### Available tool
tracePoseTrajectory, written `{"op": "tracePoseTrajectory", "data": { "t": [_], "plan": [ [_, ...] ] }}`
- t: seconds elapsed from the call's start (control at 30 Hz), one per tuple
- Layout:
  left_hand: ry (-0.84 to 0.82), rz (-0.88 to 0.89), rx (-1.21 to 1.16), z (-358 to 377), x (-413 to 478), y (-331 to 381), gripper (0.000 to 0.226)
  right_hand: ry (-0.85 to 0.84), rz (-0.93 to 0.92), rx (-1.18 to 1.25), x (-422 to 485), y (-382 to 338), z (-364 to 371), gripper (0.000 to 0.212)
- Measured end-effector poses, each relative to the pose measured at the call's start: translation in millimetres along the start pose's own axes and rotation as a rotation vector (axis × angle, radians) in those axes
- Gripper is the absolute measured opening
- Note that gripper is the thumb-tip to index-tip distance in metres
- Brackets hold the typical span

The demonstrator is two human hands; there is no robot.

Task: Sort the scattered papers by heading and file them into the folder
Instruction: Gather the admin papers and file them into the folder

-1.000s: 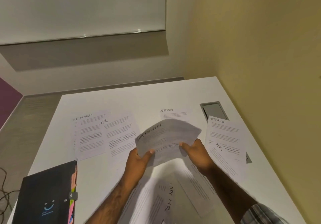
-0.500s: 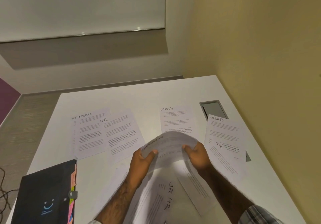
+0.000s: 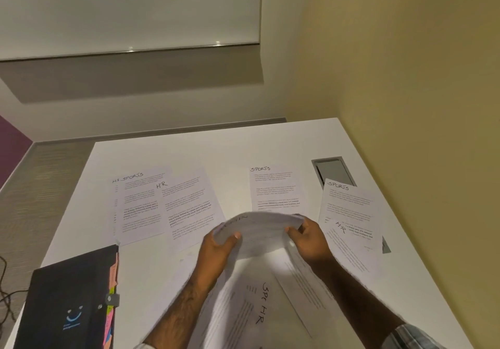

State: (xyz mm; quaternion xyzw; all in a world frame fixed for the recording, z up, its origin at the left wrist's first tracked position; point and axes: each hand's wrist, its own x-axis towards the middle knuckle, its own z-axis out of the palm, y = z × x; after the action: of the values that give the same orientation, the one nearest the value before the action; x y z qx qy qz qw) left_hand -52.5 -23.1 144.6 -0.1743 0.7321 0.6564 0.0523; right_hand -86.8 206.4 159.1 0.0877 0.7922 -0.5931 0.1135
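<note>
A sheet headed ADMIN (image 3: 259, 225) arches above the white table (image 3: 216, 148). My left hand (image 3: 219, 248) grips its left edge and my right hand (image 3: 308, 240) grips its right edge. Flat on the table lie a SPORTS sheet (image 3: 135, 205) and an HR sheet (image 3: 189, 202) at the left, a SPORTS sheet (image 3: 274, 189) in the middle, and a SPORTS sheet (image 3: 349, 205) over an HR sheet (image 3: 351, 245) at the right. More sheets (image 3: 254, 308) lie under my forearms. The black folder (image 3: 67, 302) with coloured tabs lies shut at the near left.
A grey cable hatch (image 3: 332, 171) is sunk into the table at the far right. A yellow wall (image 3: 419, 105) runs along the right edge. Dark cables (image 3: 5, 297) hang past the left edge.
The ADMIN sheet has come down and toward me, bowing into an arch between my hands. The middle SPORTS sheet behind it is now uncovered.
</note>
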Motion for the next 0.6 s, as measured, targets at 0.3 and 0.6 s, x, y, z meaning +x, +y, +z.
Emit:
{"op": "tracePoseTrajectory", "data": {
  "t": [0.3, 0.6],
  "plan": [
    [0.089, 0.081, 0.003, -15, -25, 21, 0.016, 0.018, -0.048, -0.026, -8, -4, 9, 0.016],
    [0.307, 0.050, -0.042, -108, -64, 42, 0.012, -0.295, -0.048, 0.164, -29, -30, 84, 0.017]
  ]
}}
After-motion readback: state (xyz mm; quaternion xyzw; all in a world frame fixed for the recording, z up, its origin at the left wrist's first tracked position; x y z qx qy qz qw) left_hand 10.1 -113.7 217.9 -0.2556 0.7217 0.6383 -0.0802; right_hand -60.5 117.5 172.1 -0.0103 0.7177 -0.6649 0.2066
